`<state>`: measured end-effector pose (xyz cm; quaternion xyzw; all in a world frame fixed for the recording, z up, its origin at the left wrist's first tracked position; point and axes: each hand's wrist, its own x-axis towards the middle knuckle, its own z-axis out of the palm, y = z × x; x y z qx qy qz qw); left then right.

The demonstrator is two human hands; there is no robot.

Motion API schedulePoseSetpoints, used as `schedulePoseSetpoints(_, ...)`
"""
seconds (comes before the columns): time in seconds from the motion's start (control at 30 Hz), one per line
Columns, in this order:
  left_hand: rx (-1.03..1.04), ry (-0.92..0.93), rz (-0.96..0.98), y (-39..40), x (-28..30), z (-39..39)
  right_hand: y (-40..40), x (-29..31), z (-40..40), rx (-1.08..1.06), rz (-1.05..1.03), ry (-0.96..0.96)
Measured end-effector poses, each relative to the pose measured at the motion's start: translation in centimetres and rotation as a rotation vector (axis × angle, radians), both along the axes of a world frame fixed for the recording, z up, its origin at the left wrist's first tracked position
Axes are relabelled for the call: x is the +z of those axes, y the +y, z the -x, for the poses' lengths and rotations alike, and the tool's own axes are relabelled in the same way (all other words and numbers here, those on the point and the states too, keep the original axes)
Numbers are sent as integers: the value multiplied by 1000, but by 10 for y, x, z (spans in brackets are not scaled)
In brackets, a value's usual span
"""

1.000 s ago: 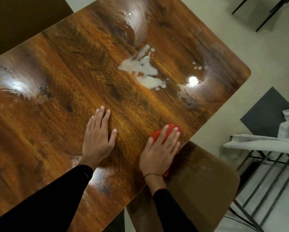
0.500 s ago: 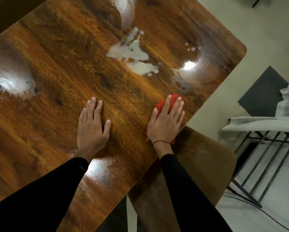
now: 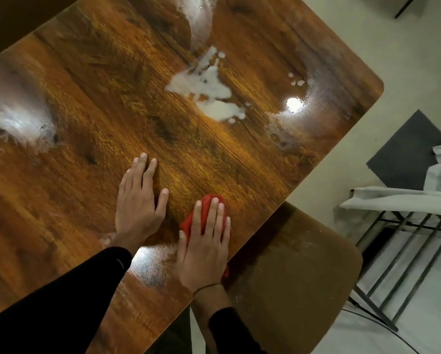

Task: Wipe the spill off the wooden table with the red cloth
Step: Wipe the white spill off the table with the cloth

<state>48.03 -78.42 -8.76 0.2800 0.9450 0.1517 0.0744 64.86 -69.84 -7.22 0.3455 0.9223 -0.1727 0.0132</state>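
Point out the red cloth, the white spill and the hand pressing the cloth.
red cloth (image 3: pixel 188 224), head view: bare left edge.
white spill (image 3: pixel 206 83), head view: middle of the main patch.
right hand (image 3: pixel 205 245), head view: back of the hand.

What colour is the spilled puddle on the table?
The spill is milky white, lying on the wooden table. The head view shows it.

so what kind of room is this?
Probably a dining or living area at home: a wooden table with a brown chair tucked beside it, and a black metal rack with pale fabric on a light floor.
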Motion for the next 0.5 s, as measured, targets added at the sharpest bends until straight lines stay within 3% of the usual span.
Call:
schedulePoseSetpoints(0.07, 3, -1, -2, 0, 0, 0, 27, -11, 0, 139, -14, 35)
schedulePoseSetpoints(0.13, 9, -7, -4, -1, -1, 0, 76, -13, 12, 132, -30, 46)
schedulePoseSetpoints(0.37, 15, -33, -24, 0, 1, 1, 261, -13, 61, -200, -94, -14)
schedulePoseSetpoints(0.5, 14, -31, -32, 1, 2, 1, 297, -13, 63, -346, -105, -55)
